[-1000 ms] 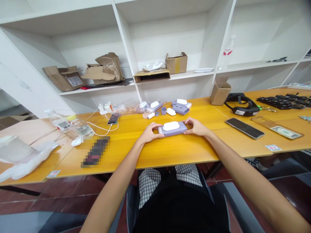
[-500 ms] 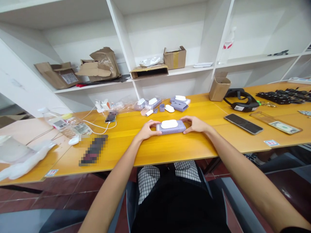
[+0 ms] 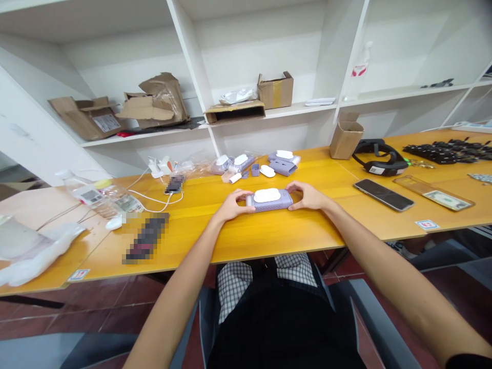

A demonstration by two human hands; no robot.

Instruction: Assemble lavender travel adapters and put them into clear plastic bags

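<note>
Case: purple, with a white pad on top; lies flat on the table at the centre of the frame.
Left hand: fingers curled on the case's left end, gripping it.
Right hand: gripping the case's right end.
Above centre: more purple parts, apart from the case.
Right of frame: phone, headset.

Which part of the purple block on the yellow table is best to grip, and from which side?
Probably its two short ends, one hand from each side. The purple block lies flat, long side crosswise, and a white oval piece covers its top, so the ends are free. The left hand and right hand hold it there.
</note>
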